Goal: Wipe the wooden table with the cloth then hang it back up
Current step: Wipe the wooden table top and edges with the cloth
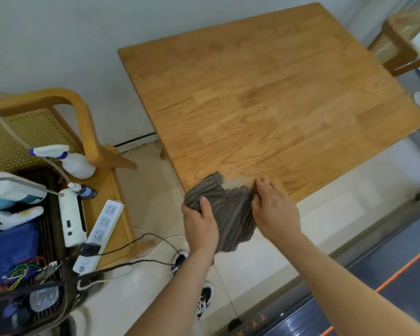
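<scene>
Head view: both hands grasp the cloth (228,209) at the table's (264,93) near corner; left hand (199,224) at 9 o'clock, right hand (274,209) at 3 o'clock; bare wood extends toward 12.

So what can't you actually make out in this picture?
From the head view:
- Where the cloth hangs: no hook or rail shows.
- The left hand's fingers, tucked behind the cloth.
- The table's near corner, covered by the cloth.
- The chair at far right, blurred and cut off by the edge.
- The right hand's grip: palm hidden.
</scene>
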`<state>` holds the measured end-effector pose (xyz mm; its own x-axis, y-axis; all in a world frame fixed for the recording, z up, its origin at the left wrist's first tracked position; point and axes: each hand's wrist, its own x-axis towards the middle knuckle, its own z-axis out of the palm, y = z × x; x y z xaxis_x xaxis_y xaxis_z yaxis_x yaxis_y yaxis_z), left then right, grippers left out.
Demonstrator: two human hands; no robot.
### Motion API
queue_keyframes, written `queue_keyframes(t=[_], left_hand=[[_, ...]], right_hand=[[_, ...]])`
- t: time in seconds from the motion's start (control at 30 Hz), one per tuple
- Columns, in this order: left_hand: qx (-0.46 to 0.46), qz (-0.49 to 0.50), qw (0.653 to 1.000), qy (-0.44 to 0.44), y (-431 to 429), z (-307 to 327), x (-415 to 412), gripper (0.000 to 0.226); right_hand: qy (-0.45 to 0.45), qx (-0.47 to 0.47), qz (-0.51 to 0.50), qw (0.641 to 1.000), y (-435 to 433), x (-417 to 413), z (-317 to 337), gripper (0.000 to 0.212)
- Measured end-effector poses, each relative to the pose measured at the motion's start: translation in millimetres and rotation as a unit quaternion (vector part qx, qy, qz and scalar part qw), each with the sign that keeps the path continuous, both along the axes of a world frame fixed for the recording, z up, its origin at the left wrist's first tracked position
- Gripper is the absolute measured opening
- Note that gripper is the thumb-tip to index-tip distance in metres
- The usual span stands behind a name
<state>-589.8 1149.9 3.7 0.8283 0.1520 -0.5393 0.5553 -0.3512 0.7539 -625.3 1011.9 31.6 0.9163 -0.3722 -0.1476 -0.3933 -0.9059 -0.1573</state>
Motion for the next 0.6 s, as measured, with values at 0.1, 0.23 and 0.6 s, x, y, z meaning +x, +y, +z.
queue_keyframes(t=[0.1, 0.23, 0.6], left_hand=[[0.057, 0.034, 0.998, -0.013, -3, -12, 64, 0.058], [0.108, 0.056, 0.991, -0.051, -8, -21, 126, 0.055], [0.03, 0.041, 0.995, -0.082, -15, -4, 8, 0.051]], right_hand=[[0.039, 0.02, -0.03, 0.999, 4, -10, -12, 0.056], [0.021, 0.023, -0.027, 0.999, 4, -7, -20, 0.065], [0.001, 0.006, -0.071, 0.997, 26, -12, -44, 0.066]])
